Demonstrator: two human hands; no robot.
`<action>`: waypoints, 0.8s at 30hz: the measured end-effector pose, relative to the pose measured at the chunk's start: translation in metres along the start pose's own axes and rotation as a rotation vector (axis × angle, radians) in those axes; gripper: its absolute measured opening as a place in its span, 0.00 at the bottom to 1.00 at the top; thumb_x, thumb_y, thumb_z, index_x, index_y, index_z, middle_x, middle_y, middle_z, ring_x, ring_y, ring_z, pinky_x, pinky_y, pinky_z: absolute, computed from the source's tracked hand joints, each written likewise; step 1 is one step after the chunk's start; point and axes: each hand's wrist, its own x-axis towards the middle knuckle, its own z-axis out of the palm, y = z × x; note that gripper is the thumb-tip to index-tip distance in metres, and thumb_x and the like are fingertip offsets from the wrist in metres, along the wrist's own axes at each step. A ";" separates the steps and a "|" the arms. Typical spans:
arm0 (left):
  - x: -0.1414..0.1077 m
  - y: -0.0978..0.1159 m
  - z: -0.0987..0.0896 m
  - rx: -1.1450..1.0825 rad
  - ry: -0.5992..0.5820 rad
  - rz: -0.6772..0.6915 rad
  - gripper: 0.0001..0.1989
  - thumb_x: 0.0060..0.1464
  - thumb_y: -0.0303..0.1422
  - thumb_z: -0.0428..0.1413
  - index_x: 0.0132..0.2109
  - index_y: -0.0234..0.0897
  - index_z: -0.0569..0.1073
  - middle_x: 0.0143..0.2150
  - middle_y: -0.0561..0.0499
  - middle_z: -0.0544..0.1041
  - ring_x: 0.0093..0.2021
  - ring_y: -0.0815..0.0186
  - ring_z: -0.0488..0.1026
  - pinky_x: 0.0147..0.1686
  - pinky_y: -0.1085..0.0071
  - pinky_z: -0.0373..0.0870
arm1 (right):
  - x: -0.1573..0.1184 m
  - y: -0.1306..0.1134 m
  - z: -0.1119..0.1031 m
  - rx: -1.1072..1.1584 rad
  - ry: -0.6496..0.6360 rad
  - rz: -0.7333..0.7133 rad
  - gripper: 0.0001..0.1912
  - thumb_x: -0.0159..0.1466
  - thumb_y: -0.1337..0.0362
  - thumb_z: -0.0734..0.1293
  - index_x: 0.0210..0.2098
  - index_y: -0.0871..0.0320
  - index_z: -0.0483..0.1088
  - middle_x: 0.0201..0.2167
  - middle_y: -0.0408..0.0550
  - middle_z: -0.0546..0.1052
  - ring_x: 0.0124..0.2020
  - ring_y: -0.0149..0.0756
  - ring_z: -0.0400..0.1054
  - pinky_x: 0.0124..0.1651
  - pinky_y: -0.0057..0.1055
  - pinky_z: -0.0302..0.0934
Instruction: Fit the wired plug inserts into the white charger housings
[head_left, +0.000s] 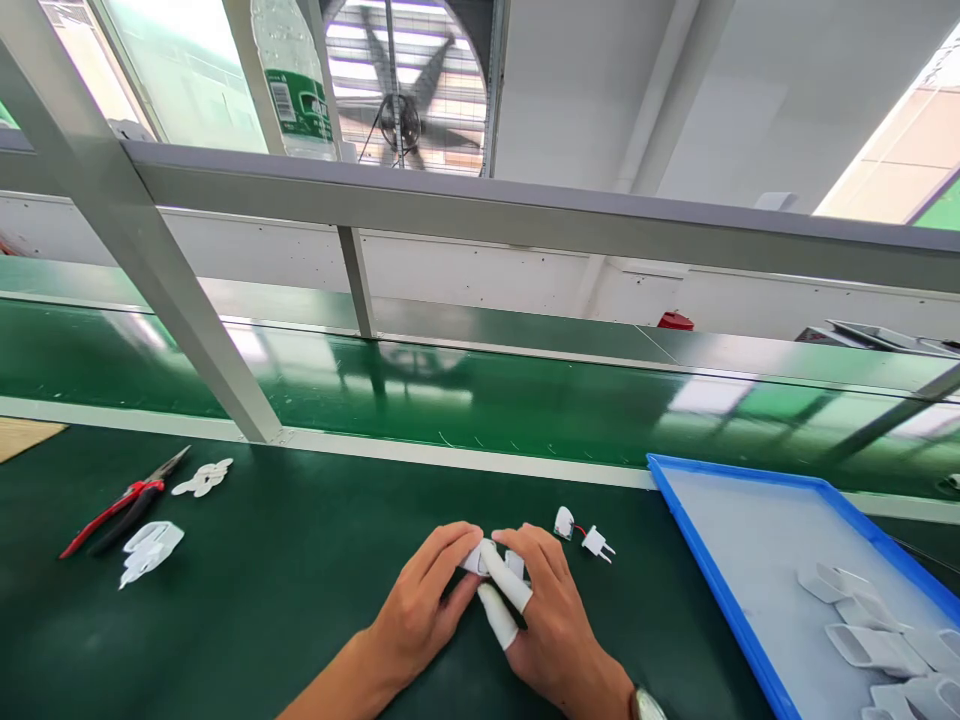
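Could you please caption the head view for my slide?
Left hand and right hand hold a white part between pliers and a tray.

A rail (525,210) crosses above your work, with a green-labelled bottle (300,105) at its upper edge and a fan (400,122) beyond. To your left, a post (176,270) slants down. Ahead of you runs a glossy belt (510,405); a red object (676,321) sits past it.

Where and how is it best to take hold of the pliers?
Probably by the red handle and black handle together, coming from the near side with the left hand, once free: the pliers lie flat, handles nearer the person, pointed nose away.
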 end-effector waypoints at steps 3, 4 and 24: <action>-0.001 0.001 0.002 0.009 0.026 -0.018 0.19 0.63 0.24 0.57 0.59 0.38 0.70 0.50 0.44 0.79 0.50 0.61 0.79 0.53 0.66 0.80 | 0.000 0.001 0.000 0.047 -0.044 0.002 0.22 0.67 0.74 0.63 0.60 0.59 0.67 0.52 0.58 0.75 0.52 0.48 0.70 0.56 0.54 0.70; -0.001 0.001 0.002 0.004 0.023 -0.027 0.18 0.63 0.25 0.57 0.59 0.39 0.70 0.50 0.44 0.79 0.50 0.61 0.79 0.52 0.66 0.80 | 0.000 0.002 0.000 0.069 -0.029 0.008 0.23 0.67 0.74 0.63 0.61 0.59 0.66 0.52 0.57 0.75 0.52 0.47 0.70 0.57 0.54 0.70; -0.001 0.001 0.004 -0.029 -0.007 -0.164 0.13 0.62 0.31 0.59 0.54 0.40 0.74 0.48 0.46 0.82 0.48 0.61 0.81 0.49 0.67 0.82 | -0.004 0.004 0.010 0.174 0.085 0.034 0.27 0.67 0.77 0.64 0.64 0.57 0.64 0.50 0.55 0.78 0.49 0.43 0.73 0.51 0.47 0.72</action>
